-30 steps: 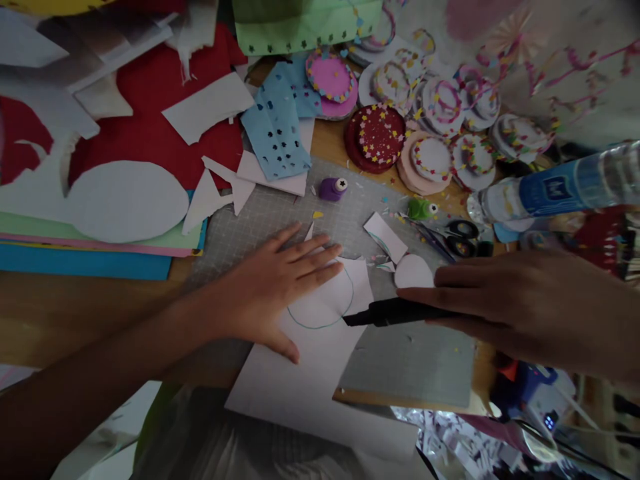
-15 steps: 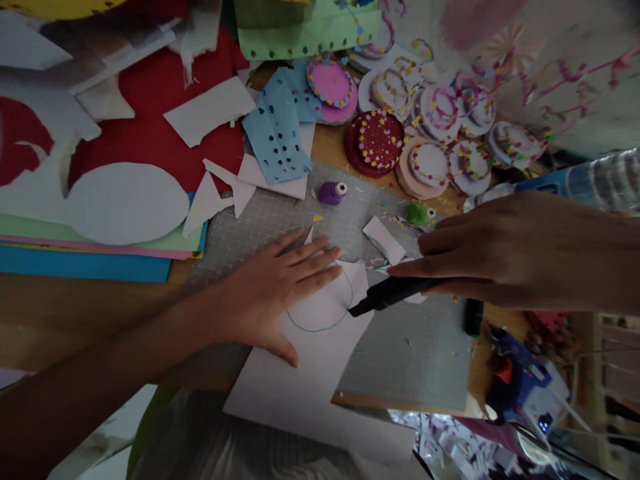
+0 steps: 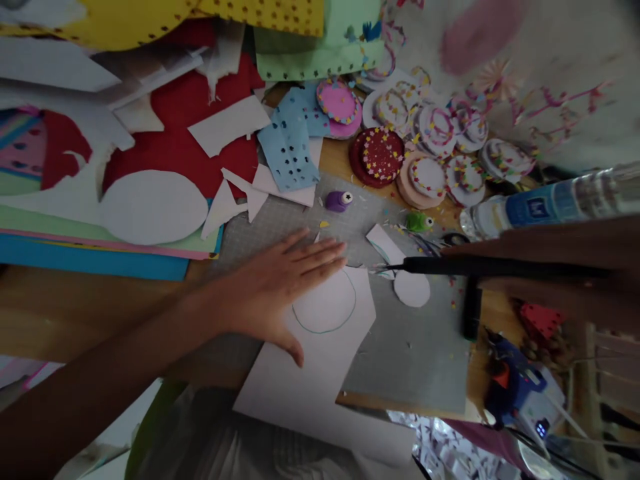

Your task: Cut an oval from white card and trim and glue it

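Observation:
My left hand (image 3: 280, 288) lies flat with its fingers stretched out on a white sheet of paper (image 3: 310, 380), just left of a green circle (image 3: 325, 303) drawn on it. At the right, dark and blurred, my right hand (image 3: 545, 267) is closed around a long black pen (image 3: 450, 266). The pen lies level above the mat, and its tip points left, above and to the right of the drawn circle. A small white paper disc (image 3: 411, 289) rests on the grey cutting mat (image 3: 415, 353) under the pen. A black cap (image 3: 470, 310) lies at the mat's right edge.
A purple punch (image 3: 339, 200) and a green punch (image 3: 419, 221) sit on the mat's far side. Decorated paper discs (image 3: 383, 155) are heaped behind them. A water bottle (image 3: 550, 200) lies at the right, a glue gun (image 3: 515, 390) at the lower right, and stacked coloured paper (image 3: 100, 253) at the left.
My right hand has drawn back to the right and lifted the pen off the paper; the pen is now level. The green circle is closed. My left hand has stayed flat on the sheet.

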Tool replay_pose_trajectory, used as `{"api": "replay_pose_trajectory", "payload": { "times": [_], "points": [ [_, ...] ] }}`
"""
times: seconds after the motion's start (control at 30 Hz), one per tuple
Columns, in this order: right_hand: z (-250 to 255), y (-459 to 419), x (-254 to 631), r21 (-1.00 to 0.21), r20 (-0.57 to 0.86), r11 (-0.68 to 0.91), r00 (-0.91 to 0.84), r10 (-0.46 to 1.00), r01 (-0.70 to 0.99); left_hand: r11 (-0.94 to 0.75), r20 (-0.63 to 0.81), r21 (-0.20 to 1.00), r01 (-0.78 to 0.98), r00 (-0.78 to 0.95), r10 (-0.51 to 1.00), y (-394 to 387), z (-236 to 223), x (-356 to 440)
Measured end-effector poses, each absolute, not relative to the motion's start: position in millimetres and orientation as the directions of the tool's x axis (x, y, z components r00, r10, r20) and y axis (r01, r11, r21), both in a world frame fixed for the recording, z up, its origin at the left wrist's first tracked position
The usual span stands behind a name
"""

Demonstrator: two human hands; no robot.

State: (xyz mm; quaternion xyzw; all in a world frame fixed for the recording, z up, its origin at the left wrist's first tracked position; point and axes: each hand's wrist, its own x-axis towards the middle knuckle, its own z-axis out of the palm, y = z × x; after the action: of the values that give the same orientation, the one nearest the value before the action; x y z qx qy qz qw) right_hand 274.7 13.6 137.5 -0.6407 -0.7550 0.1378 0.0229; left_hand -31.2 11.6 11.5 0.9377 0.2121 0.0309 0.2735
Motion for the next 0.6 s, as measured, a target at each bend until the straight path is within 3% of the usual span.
{"api": "replay_pose_trajectory", "payload": {
  "times": [0.07,0.13,0.2,0.4,0.6],
  "points": [
    [142.3,-17.5,281.9,-0.212,-0.287,0.274,-0.328,0.9,0.938,-0.748,-0.076,0.521,0.411,0.895,0.439,13.6,14.7,-34.6],
    [139.8,-48.6,284.2,-0.197,-0.307,0.315,-0.364,0.879,0.928,-0.74,-0.098,0.51,0.439,0.884,0.458,13.8,15.9,-37.1],
    [130.4,-78.8,277.2,-0.302,-0.287,0.372,-0.456,0.842,0.878,-0.738,-0.125,0.49,0.464,0.875,0.467,12.4,14.9,-38.3],
    [100.6,-141.3,220.3,-0.517,-0.269,0.243,-0.425,0.864,0.821,-0.762,-0.138,0.432,0.482,0.871,0.472,9.2,10.5,-39.0],
    [95.4,-148.9,191.7,-0.534,-0.214,0.242,-0.406,0.888,0.81,-0.755,-0.137,0.424,0.5,0.859,0.493,9.0,10.3,-38.7]
  ]
}}
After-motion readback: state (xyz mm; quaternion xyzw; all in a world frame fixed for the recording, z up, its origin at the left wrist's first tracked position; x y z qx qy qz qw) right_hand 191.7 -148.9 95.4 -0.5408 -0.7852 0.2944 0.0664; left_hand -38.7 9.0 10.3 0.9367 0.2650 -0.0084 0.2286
